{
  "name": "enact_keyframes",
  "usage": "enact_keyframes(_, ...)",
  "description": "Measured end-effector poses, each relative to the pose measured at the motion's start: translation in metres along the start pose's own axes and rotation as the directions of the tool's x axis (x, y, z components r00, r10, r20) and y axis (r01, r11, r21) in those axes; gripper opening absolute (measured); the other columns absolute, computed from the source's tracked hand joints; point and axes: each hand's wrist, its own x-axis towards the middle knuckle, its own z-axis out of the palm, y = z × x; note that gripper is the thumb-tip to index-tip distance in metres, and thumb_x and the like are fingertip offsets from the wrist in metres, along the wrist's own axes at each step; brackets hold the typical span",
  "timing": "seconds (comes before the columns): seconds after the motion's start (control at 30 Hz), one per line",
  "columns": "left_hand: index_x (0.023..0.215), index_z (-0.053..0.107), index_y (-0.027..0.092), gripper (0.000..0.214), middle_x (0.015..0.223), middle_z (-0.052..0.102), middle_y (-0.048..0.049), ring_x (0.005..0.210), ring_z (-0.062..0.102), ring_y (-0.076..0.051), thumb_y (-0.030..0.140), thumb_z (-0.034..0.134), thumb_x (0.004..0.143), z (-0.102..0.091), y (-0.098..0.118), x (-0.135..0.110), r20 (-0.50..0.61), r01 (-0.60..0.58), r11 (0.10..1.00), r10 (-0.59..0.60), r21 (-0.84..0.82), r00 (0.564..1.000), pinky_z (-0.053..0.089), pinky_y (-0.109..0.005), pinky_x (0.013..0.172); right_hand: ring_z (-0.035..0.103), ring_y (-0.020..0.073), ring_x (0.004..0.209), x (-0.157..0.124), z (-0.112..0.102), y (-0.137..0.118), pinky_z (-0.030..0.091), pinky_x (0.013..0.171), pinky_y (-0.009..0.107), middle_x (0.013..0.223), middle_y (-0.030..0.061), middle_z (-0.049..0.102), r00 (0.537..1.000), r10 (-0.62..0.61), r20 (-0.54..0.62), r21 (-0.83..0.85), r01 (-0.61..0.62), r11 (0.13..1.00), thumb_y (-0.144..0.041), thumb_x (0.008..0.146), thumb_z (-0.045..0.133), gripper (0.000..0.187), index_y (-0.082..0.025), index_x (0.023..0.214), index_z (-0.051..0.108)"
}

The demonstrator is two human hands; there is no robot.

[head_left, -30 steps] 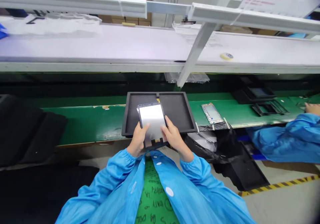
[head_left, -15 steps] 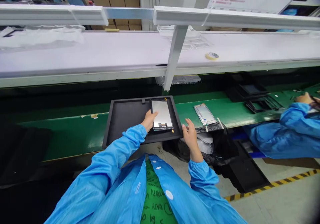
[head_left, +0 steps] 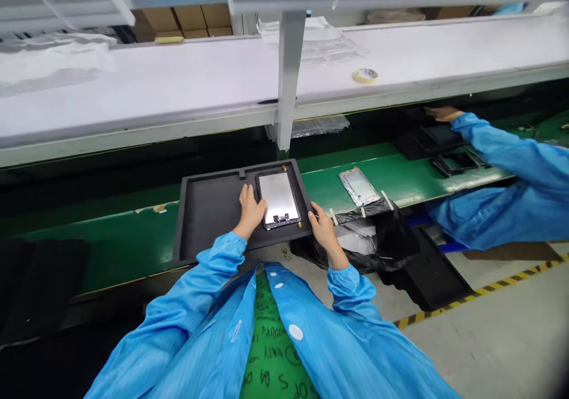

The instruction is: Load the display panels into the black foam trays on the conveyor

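Observation:
A shallow black tray (head_left: 208, 218) lies on the green bench. In its right part rests a display panel (head_left: 279, 194) with a silver back, black edges and small orange tabs, its short connector side toward me. My left hand (head_left: 251, 212) is over the tray at the panel's left edge, fingers apart; the thumb is against or just above that edge. On the right, my right hand (head_left: 323, 230) grips the tray's right rim near the front corner, the thumb on top and the other fingers partly hidden. A second silver panel (head_left: 359, 187) lies on the bench, right of the tray.
A black plastic bag (head_left: 355, 251) hangs at the bench edge, taped on. Black frames (head_left: 457, 160) lie further right, where a co-worker's hand (head_left: 443, 113) reaches in. A white shelf (head_left: 186, 85) with a tape roll (head_left: 365, 76) and a post (head_left: 290, 79) stands behind the tray.
The panel now lies flat in the tray; my left hand has loosened from it and spread its fingers. My right hand has moved onto the tray rim. The co-worker's arm has reached inward.

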Motion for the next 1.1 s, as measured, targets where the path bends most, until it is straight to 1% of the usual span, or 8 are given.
enact_keyframes(0.13,0.146,0.050,0.015,0.062,0.164,0.035,-0.0191,0.155,0.027,-0.031,0.035,0.064,0.089,-0.083,-0.041,-0.021,-0.085,-0.205,0.954,0.228,0.221,0.970,0.019,-0.048,0.129,0.057,0.0292,0.135,0.000,0.002,-0.008,0.043,0.118,0.048,0.146,0.0155,0.059,0.999,0.021,0.039,0.022,-0.022,1.000,-0.042,0.094,0.053,0.059,-0.014,0.146,0.055)
enact_keyframes(0.2,0.150,0.045,0.010,0.071,0.164,0.033,-0.0224,0.155,0.028,-0.033,0.040,0.064,0.088,-0.133,-0.067,-0.032,-0.158,-0.136,0.927,0.202,0.350,0.967,0.019,-0.050,0.129,0.057,0.0291,0.135,0.002,0.004,-0.009,0.042,0.119,0.046,0.147,0.0153,0.058,0.998,0.030,0.058,0.043,-0.032,0.999,-0.038,0.091,0.058,0.063,-0.013,0.149,0.051)
enact_keyframes(0.3,0.151,0.043,0.005,0.080,0.159,0.041,-0.0265,0.150,0.036,-0.039,0.045,0.067,0.085,-0.192,-0.103,-0.047,-0.240,0.209,0.897,-0.120,0.391,0.963,0.027,-0.055,0.125,0.057,0.0278,0.135,0.005,0.006,-0.008,0.041,0.119,0.045,0.147,0.0127,0.059,0.996,0.037,0.081,0.087,-0.044,0.995,-0.031,0.089,0.060,0.064,-0.014,0.150,0.051)
enact_keyframes(0.37,0.145,0.051,0.010,0.072,0.149,0.055,-0.0223,0.140,0.051,-0.038,0.045,0.068,0.084,-0.209,-0.119,-0.056,-0.151,0.383,0.895,-0.356,0.228,0.922,0.038,-0.053,0.120,0.057,0.0271,0.134,0.008,0.007,-0.005,0.041,0.120,0.046,0.145,0.0100,0.061,0.996,0.037,0.081,0.132,-0.048,0.990,-0.030,0.089,0.061,0.062,-0.017,0.149,0.053)
enact_keyframes(0.53,0.114,0.067,0.017,0.041,0.105,0.076,-0.0061,0.102,0.072,-0.025,0.026,0.075,0.074,-0.203,-0.125,-0.064,0.016,0.548,0.804,-0.560,-0.231,0.829,0.056,-0.045,0.103,0.057,0.0292,0.134,0.014,0.010,0.001,0.037,0.122,0.048,0.141,0.0099,0.064,0.996,0.066,0.054,0.218,-0.076,0.973,-0.031,0.085,0.071,0.059,-0.018,0.142,0.060)
enact_keyframes(0.77,0.103,0.069,0.016,0.031,0.085,0.074,-0.0012,0.078,0.071,-0.018,0.014,0.073,0.072,-0.202,-0.110,-0.063,0.042,0.567,0.768,-0.583,-0.297,0.812,0.062,-0.039,0.089,0.057,0.0271,0.134,0.024,0.010,-0.002,0.036,0.123,0.046,0.141,0.0081,0.064,0.996,0.065,0.067,0.327,-0.084,0.941,-0.038,0.082,0.076,0.060,-0.017,0.137,0.064)
enact_keyframes(1.0,0.102,0.070,0.019,0.029,0.094,0.075,-0.0010,0.079,0.071,-0.015,0.018,0.075,0.074,-0.200,-0.121,-0.064,0.045,0.581,0.740,-0.604,-0.339,0.796,0.059,-0.039,0.097,0.071,0.0256,0.113,0.008,0.014,0.005,0.056,0.102,0.042,0.109,0.0082,0.078,0.946,0.228,0.232,0.726,-0.324,0.606,-0.075,0.086,0.059,0.066,-0.017,0.114,0.073)
enact_keyframes(1.1,0.100,0.070,0.019,0.027,0.093,0.075,-0.0013,0.080,0.071,-0.016,0.018,0.076,0.073,-0.200,-0.121,-0.063,0.042,0.589,0.734,-0.613,-0.337,0.789,0.059,-0.039,0.096,0.073,0.0259,0.107,0.001,0.019,0.003,0.059,0.097,0.039,0.095,0.0069,0.079,0.933,0.259,0.250,0.746,-0.356,0.563,-0.079,0.085,0.059,0.066,-0.017,0.105,0.074)
